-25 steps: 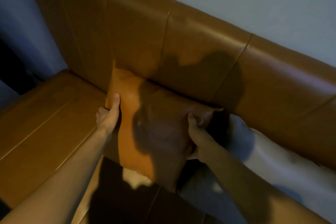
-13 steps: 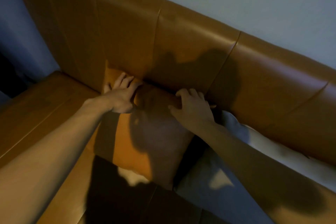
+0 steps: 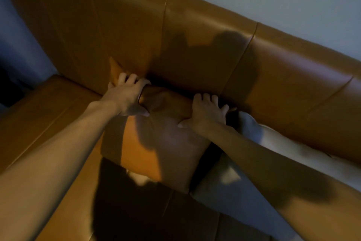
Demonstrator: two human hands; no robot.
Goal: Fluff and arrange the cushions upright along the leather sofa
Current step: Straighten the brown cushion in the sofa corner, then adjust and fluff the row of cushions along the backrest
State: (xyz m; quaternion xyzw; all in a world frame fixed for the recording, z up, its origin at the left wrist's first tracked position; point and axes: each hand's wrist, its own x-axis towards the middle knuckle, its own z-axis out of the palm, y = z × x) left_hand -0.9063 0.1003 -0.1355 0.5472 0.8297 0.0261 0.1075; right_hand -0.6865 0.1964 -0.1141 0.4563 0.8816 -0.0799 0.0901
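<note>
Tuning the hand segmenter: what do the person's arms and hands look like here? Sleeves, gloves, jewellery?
The left hand and right hand are bare: no gloves, no rings or watch visible. The left forearm and right forearm are bare too, no sleeve in view. A dark shadow patch crosses the right one.

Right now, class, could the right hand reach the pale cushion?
Probably yes: the right hand grips the tan cushion, and the pale cushion lies right beside it with nothing between. It must let go first.

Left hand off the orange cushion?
No, the left hand grips the top edge of the orange cushion, and the right hand grips the same edge.
</note>
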